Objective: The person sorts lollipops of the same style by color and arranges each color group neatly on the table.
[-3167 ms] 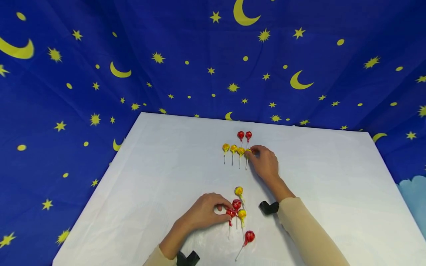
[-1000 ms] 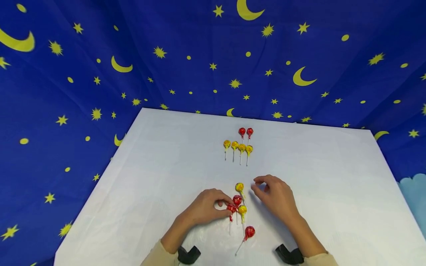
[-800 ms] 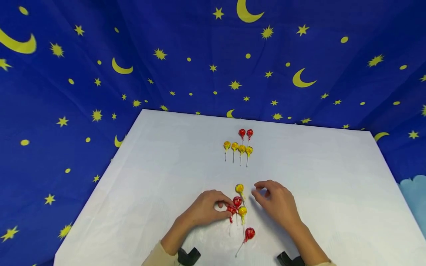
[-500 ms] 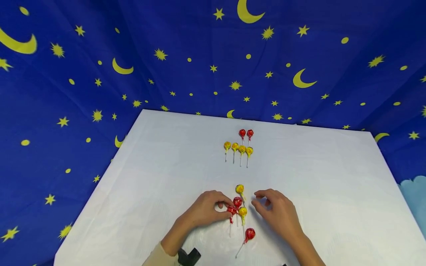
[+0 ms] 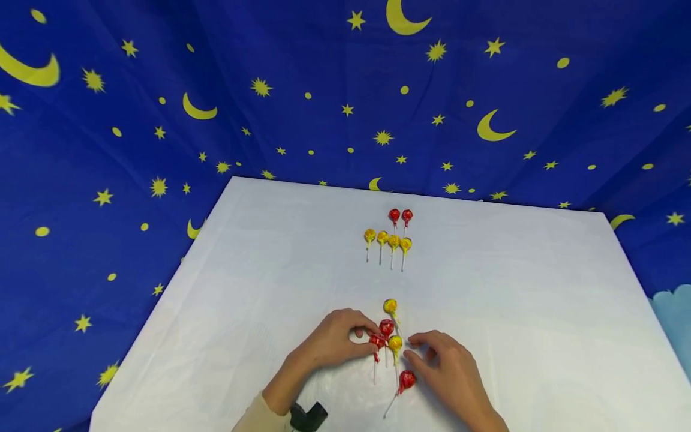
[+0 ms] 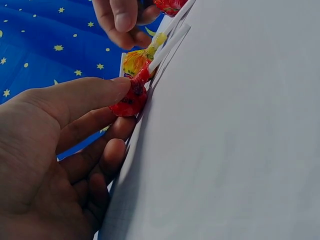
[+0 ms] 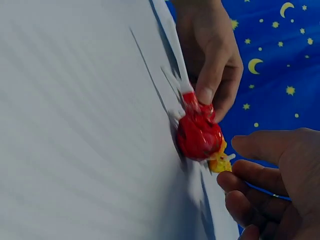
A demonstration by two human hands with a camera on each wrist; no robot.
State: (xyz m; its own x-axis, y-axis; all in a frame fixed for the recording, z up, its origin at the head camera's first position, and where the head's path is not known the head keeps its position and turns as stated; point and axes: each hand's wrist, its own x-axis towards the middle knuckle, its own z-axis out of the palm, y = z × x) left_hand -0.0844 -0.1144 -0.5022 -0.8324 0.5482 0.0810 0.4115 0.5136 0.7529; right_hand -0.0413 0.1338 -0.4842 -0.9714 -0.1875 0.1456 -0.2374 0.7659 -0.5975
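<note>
My left hand (image 5: 332,341) pinches the head of a red lollipop (image 5: 376,341) between thumb and fingers; in the left wrist view the thumb lies over the red wrapper (image 6: 131,102). Touching or close beside it are another red lollipop (image 5: 386,327) and a yellow lollipop (image 5: 395,342). My right hand (image 5: 450,373) hovers just right of that yellow one, thumb and fingers apart, holding nothing. Below its fingertips lies a tilted red lollipop (image 5: 407,379), large in the right wrist view. One more yellow lollipop (image 5: 390,306) lies above the cluster.
Toward the back of the white table (image 5: 259,252), several yellow lollipops (image 5: 382,237) lie in a row, sticks toward me. Two red lollipops (image 5: 394,215) lie behind them. A blue curtain (image 5: 302,126) with moons and stars encloses the table's far and left sides.
The right hand let go of the rightmost yellow lollipop in the back row, then came back toward me to the near cluster. The left hand has kept its pinch on the red lollipop.
</note>
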